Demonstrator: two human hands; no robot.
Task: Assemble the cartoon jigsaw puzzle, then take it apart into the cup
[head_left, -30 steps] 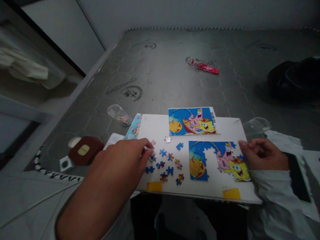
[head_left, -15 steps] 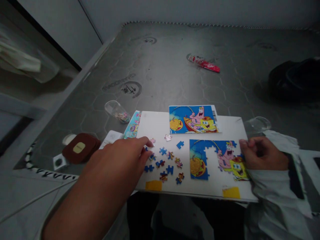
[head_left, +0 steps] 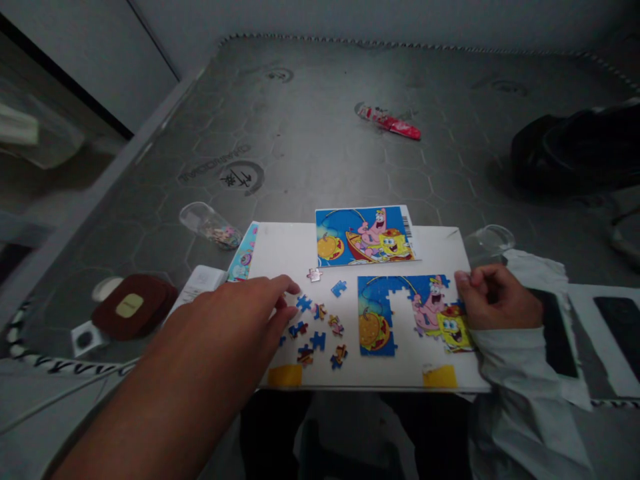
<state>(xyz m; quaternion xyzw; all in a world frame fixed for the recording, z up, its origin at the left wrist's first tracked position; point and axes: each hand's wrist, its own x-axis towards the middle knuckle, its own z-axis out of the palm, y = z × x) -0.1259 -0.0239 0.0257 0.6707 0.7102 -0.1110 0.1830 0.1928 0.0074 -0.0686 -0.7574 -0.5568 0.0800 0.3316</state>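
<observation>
My left hand [head_left: 255, 301] hovers over the left of a white board [head_left: 285, 250], thumb and index finger apart at several loose jigsaw pieces [head_left: 319, 341]. No piece shows between its fingertips; the spot beneath them is hidden. A partly joined cartoon jigsaw puzzle [head_left: 375, 325] lies on the board's right half, with a gap in its middle. Curled into a loose fist, my right hand [head_left: 500, 297] rests at that puzzle's right edge. Whatever its fingers may hold is hidden. Behind the puzzle lies a picture card [head_left: 363, 235] with the same scene.
A clear cup with small pieces [head_left: 210, 227] lies on its side at left, near a brown case [head_left: 135, 305] and white box [head_left: 197, 285]. Another clear cup [head_left: 493, 240] lies at right, by a dark phone [head_left: 555, 333]. A red packet [head_left: 390, 122] and black bag [head_left: 575, 153] lie farther back.
The whole view has shifted, so the board appears farther left. A pink piece seen at my left fingertips before no longer shows there. My right hand keeps its place by the puzzle.
</observation>
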